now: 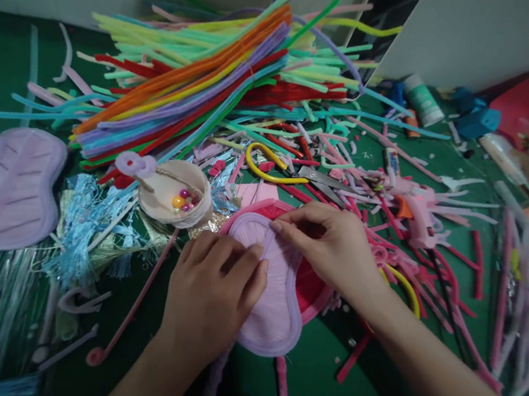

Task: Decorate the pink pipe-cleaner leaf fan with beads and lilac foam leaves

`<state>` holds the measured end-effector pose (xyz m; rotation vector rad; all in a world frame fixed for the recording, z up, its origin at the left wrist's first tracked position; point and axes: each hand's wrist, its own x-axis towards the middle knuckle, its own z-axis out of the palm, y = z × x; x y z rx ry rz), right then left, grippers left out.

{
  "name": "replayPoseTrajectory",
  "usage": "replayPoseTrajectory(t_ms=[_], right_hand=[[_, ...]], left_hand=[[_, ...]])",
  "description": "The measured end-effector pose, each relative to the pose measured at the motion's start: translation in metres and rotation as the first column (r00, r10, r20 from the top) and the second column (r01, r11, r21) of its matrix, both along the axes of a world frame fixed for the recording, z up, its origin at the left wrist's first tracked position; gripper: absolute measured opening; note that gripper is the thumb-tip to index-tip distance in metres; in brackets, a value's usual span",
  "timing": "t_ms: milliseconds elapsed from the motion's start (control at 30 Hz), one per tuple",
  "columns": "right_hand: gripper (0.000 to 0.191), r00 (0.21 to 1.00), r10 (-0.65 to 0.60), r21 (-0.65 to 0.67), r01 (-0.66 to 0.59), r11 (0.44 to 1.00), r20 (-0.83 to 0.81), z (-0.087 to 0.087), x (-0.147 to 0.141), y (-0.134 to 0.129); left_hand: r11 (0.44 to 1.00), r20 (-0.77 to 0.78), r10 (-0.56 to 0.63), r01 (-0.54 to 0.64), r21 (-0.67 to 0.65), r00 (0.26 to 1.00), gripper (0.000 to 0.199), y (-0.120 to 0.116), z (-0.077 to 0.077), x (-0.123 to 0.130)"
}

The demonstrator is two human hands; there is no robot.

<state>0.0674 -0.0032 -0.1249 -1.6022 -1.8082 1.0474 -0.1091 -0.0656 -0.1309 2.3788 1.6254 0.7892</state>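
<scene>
A lilac pipe-cleaner fan (276,311), waisted in outline with a thick fuzzy rim, lies under both my hands. My left hand (213,287) grips it from the left, fingers curled over its face. At its upper right edge my right hand (336,247) is closed in a pinch; whatever the fingertips hold is too small to make out. A faint ridge runs between the two sets of fingertips. Beneath the lilac fan shows a red fan (313,288) with a pink rim, partly covered. A second lilac fan (2,191), with dark vein lines, lies at the left.
Bundled pipe cleaners (194,81) are heaped at the back. A cup (176,199) with beads stands before them. Yellow-handled scissors (291,173), a pink glue gun (420,216) and scattered pipe-cleaner offcuts lie to the right. Blue tassels (88,220) are at left; a phone (395,7) leans behind.
</scene>
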Motion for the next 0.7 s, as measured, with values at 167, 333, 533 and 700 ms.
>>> replayPoseTrajectory(t_ms=[167,333,533,700], right_hand=[[0.017,0.997,-0.051,-0.085,0.045,0.995,-0.063,0.0044,0.0037,0.0006],[0.015,1.000,-0.020,-0.051,0.020,0.998,-0.004,0.0025,0.0001,-0.0011],[0.012,0.999,0.014,-0.005,-0.014,1.000,0.038,0.0001,-0.0024,-0.0009],[0.013,0.999,0.007,-0.005,-0.007,1.000,0.049,-0.0015,-0.0043,-0.0014]], left_hand=[[1.000,0.008,-0.004,0.004,-0.004,1.000,0.015,0.0010,-0.0004,0.0000],[1.000,0.001,-0.006,0.006,0.005,1.000,0.015,0.0004,0.0009,-0.0008],[1.000,-0.011,-0.013,0.013,-0.024,1.000,0.016,0.0002,0.0002,-0.0004],[1.000,-0.008,-0.005,0.005,-0.003,1.000,0.015,0.0010,-0.0007,0.0003]])
